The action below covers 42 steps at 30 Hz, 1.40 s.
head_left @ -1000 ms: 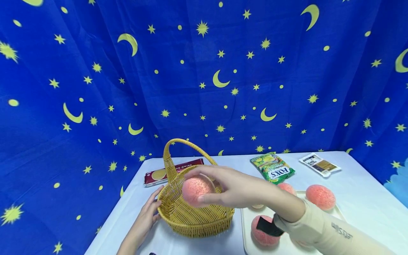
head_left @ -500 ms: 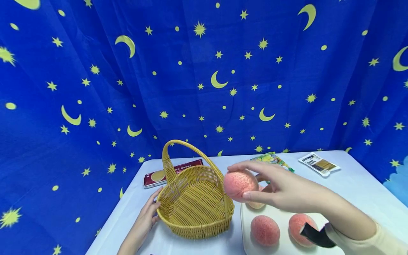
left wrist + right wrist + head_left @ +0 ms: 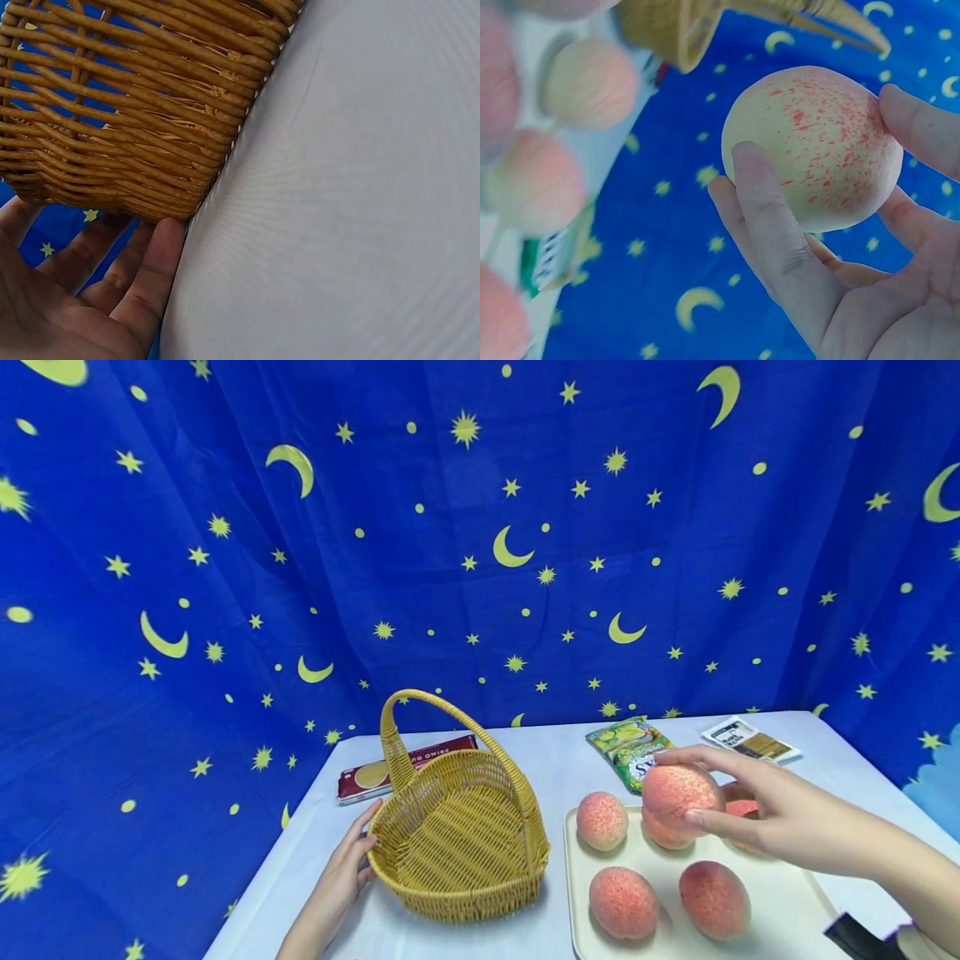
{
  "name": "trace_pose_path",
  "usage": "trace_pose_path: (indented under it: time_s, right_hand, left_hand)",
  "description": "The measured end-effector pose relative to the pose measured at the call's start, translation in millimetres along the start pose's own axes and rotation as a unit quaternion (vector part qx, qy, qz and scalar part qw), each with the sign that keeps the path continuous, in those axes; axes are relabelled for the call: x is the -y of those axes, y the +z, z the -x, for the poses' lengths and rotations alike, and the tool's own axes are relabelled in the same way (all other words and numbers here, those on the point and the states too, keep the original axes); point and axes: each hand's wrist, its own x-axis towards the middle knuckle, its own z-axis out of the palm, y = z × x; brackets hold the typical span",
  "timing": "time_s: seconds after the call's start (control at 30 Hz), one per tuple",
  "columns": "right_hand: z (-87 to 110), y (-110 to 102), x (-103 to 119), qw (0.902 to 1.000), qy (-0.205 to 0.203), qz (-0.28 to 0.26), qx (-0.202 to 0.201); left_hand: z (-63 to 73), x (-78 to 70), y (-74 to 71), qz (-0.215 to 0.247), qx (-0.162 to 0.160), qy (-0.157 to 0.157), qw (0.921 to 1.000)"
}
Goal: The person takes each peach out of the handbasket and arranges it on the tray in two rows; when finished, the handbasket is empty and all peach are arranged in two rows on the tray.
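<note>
My right hand holds a pink, speckled peach between thumb and fingers, over the cream tray. In the right wrist view the held peach shows its pale side, with the fingers around it. Several more peaches lie on the tray, among them a front-left peach and a back-left peach; one is partly hidden behind the held one. At the left side of the yellow wicker basket, my left hand touches its wall with fairly straight fingers, seen also at the basket's lower edge in the left wrist view.
A dark red biscuit pack lies behind the basket, whose tall arched handle rises above it. Toward the back right lie a green sweets bag and a white-and-brown packet. A blue star-and-moon curtain hangs behind the white table.
My right hand has moved right with the peach, from over the basket to over the tray. My left hand stays against the basket.
</note>
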Motion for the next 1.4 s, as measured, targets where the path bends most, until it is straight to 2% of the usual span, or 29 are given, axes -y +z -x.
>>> trace_pose_path:
  time_s: [0.3, 0.43, 0.57, 0.63, 0.77, 0.83, 0.97, 1.03, 1.27, 1.4]
  right_hand:
    - [36.3, 3, -68, 0.995, -0.024, 0.058, -0.077]
    - [49.7, 2, -91, 0.9959, -0.006, 0.054, -0.073]
    - [60.9, 1, -111, 0.9982, 0.042, 0.029, -0.034]
    - [65.3, 1, -118, 0.9968, 0.078, 0.014, -0.005]
    - [72.7, 2, -126, 0.9879, 0.147, -0.012, 0.047]
    - [76.2, 5, -128, 0.9815, 0.18, -0.032, 0.058]
    - [83.8, 12, -136, 0.9732, 0.213, -0.053, 0.067]
    - [88.5, 15, -143, 0.9736, 0.211, -0.054, 0.068]
    - [99.1, 26, -161, 0.9851, 0.162, 0.027, 0.05]
    - [97.5, 30, -161, 0.985, 0.163, 0.019, 0.052]
  left_hand:
    - [0.5, -0.5, 0.1, -0.004, 0.001, 0.001, 1.0]
    - [0.8, -0.5, 1.1, -0.005, 0.0, 0.001, 1.0]
    - [0.3, -0.7, 2.0, 0.001, -0.001, 0.0, 1.0]
    - [0.0, -0.3, 1.9, 0.004, 0.0, 0.001, 1.0]
    - [0.1, 0.6, 1.6, 0.006, -0.001, 0.005, 1.0]
    - [0.1, 0.8, 1.6, 0.009, -0.003, 0.004, 1.0]
    - [0.3, 1.2, 1.7, 0.011, 0.0, 0.008, 0.9999]
    - [0.1, 0.9, 1.9, 0.011, 0.003, 0.008, 0.9999]
    - [-0.7, 1.4, 1.6, 0.013, 0.006, 0.004, 0.9999]
    - [-1.2, 1.5, 2.0, 0.017, 0.005, -0.001, 0.9998]
